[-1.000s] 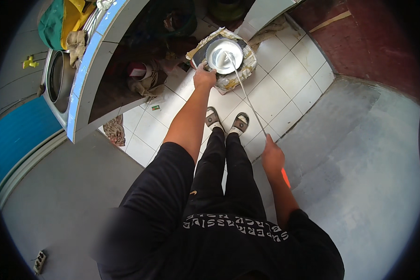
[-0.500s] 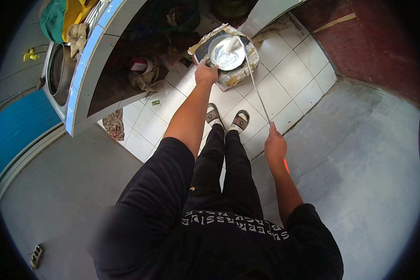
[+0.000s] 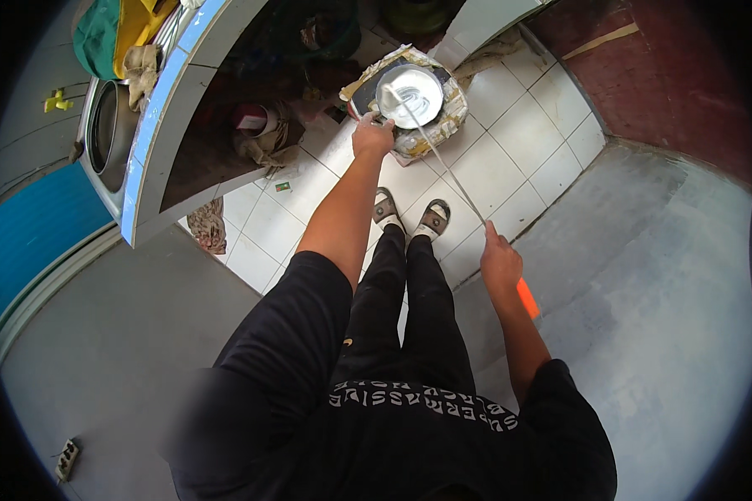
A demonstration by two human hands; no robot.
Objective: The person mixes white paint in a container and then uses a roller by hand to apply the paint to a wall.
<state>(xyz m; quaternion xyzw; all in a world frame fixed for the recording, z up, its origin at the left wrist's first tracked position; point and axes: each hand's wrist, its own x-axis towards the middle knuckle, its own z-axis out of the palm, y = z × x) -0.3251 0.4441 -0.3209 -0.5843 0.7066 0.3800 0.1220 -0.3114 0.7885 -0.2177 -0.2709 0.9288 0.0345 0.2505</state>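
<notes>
Bowl point(image 3: 439, 107) of white liquid point(image 3: 424, 90): sits atop the ragged-edged box point(image 3: 456, 117), which stands on white floor tiles point(image 3: 510, 142). Your L hand point(image 3: 372, 138) is at the box's near-L side, against the bowl's rim; detail too small, so can't tell whether that grip pinches it. Your R hand point(image 3: 501, 260), well apart from the box, toward you & to its R, has its grip closed round a long thin rod point(image 3: 447, 169). Rod slants up to the box, w/ its white-coated head point(image 3: 391, 94) in the bowl. Orange piece point(image 3: 527, 298) shows just beside your R wrist. Sandals point(image 3: 434, 219): on the tiles, near side of box. Small green packet point(image 3: 283, 186) & crumpled brown cloth point(image 3: 207, 226): L of box & nearer you, cloth farther out. Maroon panel point(image 3: 677, 92): well R of box.
</notes>
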